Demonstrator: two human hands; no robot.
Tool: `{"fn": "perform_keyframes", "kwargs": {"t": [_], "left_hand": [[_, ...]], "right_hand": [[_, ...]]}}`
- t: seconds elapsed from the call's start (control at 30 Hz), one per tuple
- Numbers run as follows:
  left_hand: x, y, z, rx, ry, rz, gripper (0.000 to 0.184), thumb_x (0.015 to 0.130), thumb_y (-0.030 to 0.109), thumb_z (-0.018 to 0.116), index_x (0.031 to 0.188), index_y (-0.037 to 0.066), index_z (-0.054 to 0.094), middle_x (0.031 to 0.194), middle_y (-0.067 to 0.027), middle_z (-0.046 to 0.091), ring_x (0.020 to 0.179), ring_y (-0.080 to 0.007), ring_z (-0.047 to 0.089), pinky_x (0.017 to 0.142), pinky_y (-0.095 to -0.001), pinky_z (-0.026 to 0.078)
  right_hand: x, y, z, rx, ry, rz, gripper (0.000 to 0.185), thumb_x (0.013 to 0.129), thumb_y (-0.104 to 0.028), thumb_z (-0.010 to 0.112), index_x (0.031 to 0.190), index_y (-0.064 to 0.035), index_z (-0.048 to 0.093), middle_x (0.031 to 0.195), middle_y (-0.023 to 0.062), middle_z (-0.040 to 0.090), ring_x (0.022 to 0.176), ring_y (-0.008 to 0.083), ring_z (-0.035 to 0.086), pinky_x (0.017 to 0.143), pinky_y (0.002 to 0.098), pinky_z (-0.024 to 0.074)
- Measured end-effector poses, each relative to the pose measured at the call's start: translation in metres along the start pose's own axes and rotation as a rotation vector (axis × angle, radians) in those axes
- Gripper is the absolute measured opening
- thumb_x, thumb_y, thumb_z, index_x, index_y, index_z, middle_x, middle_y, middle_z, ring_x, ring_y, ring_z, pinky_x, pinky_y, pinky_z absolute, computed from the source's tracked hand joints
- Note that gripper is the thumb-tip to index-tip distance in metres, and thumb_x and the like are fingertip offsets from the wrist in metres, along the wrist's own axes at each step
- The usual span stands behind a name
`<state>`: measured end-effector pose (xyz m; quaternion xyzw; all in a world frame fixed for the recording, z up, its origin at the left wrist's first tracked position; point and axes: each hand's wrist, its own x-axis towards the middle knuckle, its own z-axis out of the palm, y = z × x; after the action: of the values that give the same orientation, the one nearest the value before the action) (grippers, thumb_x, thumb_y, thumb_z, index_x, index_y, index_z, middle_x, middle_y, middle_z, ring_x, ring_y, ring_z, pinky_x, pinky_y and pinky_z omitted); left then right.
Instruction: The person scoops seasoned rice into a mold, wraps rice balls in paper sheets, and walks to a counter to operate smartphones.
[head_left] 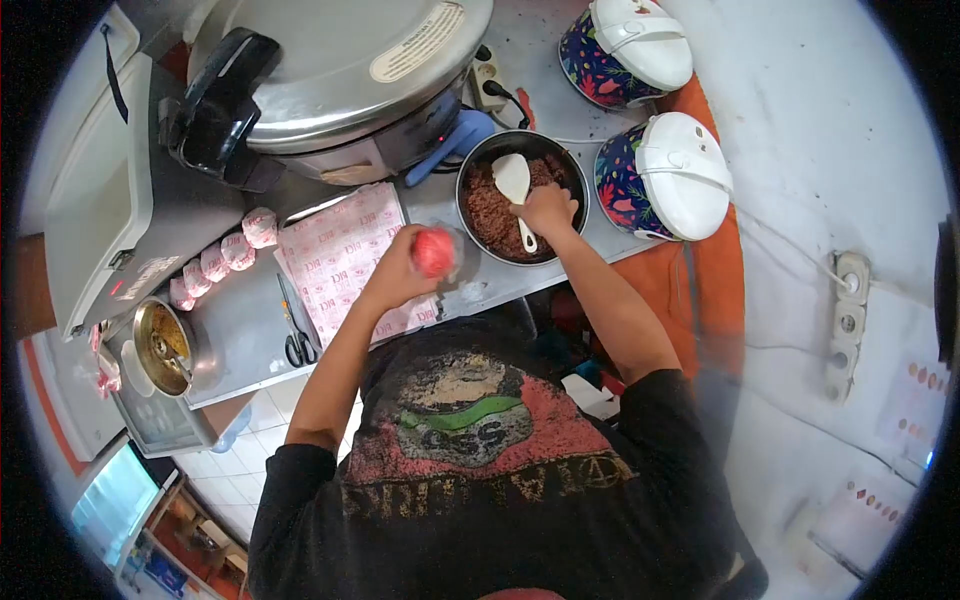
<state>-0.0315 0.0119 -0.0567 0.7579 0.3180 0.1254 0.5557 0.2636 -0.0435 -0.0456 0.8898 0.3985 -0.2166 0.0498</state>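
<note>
White paddle (pixel 512 178), broad-bladed, lies over reddish-brown grainy food (pixel 488 216).

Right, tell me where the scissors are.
In the head view, the scissors lie left of centre on the metal counter, against or just beside the left edge of the printed paper.

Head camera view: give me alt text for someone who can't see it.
The person's left hand holds a blurred, round red thing above a metal counter; the right hand is at a white paddle in a pan of reddish-brown grainy food. Printed paper and wrapped bundles lie left of the pan.
</note>
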Motion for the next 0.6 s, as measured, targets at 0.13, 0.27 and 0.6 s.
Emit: {"fn": "perform_keyframes", "kwargs": {"t": [0.13, 0.27, 0.6], "left_hand": [[-0.008, -0.009, -0.003, -0.528, 0.072, -0.053, 0.092, 0.066, 0.029, 0.085, 0.141, 0.008, 0.037, 0.135, -0.0106, 0.049, 0.122, -0.0304, 0.053, 0.107, -0.0409, 0.041], [-0.003, 0.011, 0.003, -1.277, 0.007, -0.141, 0.096, 0.071, 0.033, 0.08, 0.149, 0.01, 0.029, 0.142, -0.0138, 0.047, 0.132, -0.0314, 0.048, 0.111, -0.0451, 0.039], [0.014, 0.024, 0.035, -1.442, 0.014, -0.304, 0.088, 0.077, 0.033, 0.074, 0.149, 0.009, 0.029, 0.141, -0.0129, 0.048, 0.129, -0.0288, 0.05, 0.109, -0.0458, 0.042]], "right_hand": [[0.01, 0.012, 0.0, -0.004, 0.056, -0.079, 0.038, 0.076, -0.035, 0.076, 0.101, -0.0056, 0.073, 0.111, 0.0179, 0.066, 0.11, 0.0373, 0.059, 0.09, 0.0482, 0.0455], [0.023, 0.055, -0.026, 0.49, -0.086, -0.239, 0.029, 0.081, -0.023, 0.068, 0.099, -0.0006, 0.071, 0.092, 0.0274, 0.067, 0.091, 0.0437, 0.066, 0.085, 0.0494, 0.0517], [-0.009, 0.013, -0.053, -0.037, -0.344, -0.366, 0.026, 0.077, -0.016, 0.064, 0.097, -0.001, 0.073, 0.1, 0.0243, 0.07, 0.095, 0.0377, 0.069, 0.084, 0.0465, 0.0549]]}}
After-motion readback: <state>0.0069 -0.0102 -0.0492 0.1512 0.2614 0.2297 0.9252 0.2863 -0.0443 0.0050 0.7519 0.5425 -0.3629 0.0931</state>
